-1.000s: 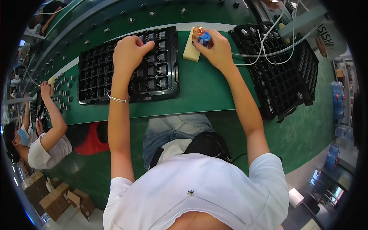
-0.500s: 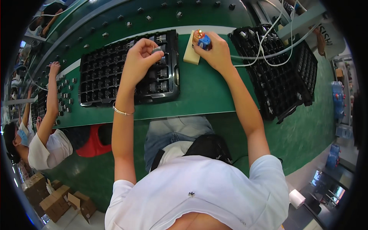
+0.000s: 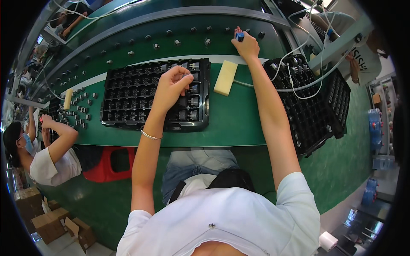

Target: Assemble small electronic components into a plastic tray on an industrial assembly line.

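Observation:
My left hand [image 3: 174, 88] is closed in a pinch over the right part of a black compartment tray [image 3: 121, 125]. Only a glint of the small grey part between its fingertips shows; the fingers hide the rest. Small dark metal parts [image 3: 193, 102] sit in the tray's right-hand compartments. My right hand [image 3: 248, 48] reaches over the far strip with the row of spaced parts. Its fingers are closed on a small blue block-like thing [image 3: 240, 37]. Between the hands, nearer to me, a pale yellow block [image 3: 226, 78] lies on the green table [image 3: 179, 138].
Stacked black trays [image 3: 299, 106] stand at the right, with white cables [image 3: 294, 88] across them. Several small metal parts [image 3: 207, 42] lie along the far strip. At the left, a co-worker [image 3: 55, 160] sits by loose parts [image 3: 81, 109]. A red stool [image 3: 100, 170] stands below the table.
My right hand has moved from beside the yellow block out to the far strip, with the blue thing in it. My left hand stays pinched over the tray. The view has shifted somewhat.

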`<state>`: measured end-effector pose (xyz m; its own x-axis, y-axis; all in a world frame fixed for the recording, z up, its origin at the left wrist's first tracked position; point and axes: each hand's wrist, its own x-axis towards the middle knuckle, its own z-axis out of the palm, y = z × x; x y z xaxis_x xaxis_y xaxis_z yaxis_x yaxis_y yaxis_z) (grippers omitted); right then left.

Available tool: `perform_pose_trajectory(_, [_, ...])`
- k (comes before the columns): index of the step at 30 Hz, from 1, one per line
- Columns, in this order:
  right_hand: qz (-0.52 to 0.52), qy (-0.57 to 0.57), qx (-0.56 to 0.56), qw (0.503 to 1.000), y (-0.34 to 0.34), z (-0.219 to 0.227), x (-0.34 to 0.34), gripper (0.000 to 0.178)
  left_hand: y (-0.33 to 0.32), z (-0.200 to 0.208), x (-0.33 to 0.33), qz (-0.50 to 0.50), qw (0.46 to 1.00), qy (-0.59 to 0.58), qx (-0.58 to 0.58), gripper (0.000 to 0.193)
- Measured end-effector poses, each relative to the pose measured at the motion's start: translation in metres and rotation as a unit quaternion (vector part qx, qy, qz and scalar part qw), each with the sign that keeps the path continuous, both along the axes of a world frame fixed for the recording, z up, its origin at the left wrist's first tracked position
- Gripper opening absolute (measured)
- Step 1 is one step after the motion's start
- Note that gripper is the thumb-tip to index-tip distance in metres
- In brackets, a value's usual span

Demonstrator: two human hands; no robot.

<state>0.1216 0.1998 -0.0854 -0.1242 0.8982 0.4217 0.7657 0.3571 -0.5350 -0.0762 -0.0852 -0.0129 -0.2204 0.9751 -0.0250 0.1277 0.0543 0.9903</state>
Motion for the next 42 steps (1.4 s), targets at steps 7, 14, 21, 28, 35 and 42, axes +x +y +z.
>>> perform_pose_trajectory(7, [0.020,-0.045,-0.015,0.999,-0.012,0.012,0.004,0.042,-0.003,0.000,-0.003,-0.021,0.999,-0.007,0.029,0.020])
perform_pose_trajectory(14, [0.335,0.342,-0.289,0.829,-0.140,0.076,-0.004,0.026,-0.018,0.012,0.017,-0.012,0.992,-0.065,0.109,0.026])
perform_pose_trajectory(21, [0.406,0.397,-0.355,0.743,-0.188,0.075,0.000,0.033,-0.028,0.008,0.036,0.040,0.984,-0.075,0.156,0.025])
perform_pose_trajectory(28, [0.383,0.434,-0.419,0.699,-0.197,0.069,0.002,0.035,-0.030,0.003,0.036,0.030,0.987,-0.058,0.150,0.025])
perform_pose_trajectory(35, [0.398,0.456,-0.517,0.606,-0.196,0.062,0.009,0.035,-0.033,0.008,0.043,0.030,0.985,-0.072,0.152,0.032])
perform_pose_trajectory(42, [0.397,0.419,-0.528,0.623,-0.193,0.052,0.011,0.041,-0.029,0.004,0.032,-0.036,0.988,-0.132,0.068,0.034])
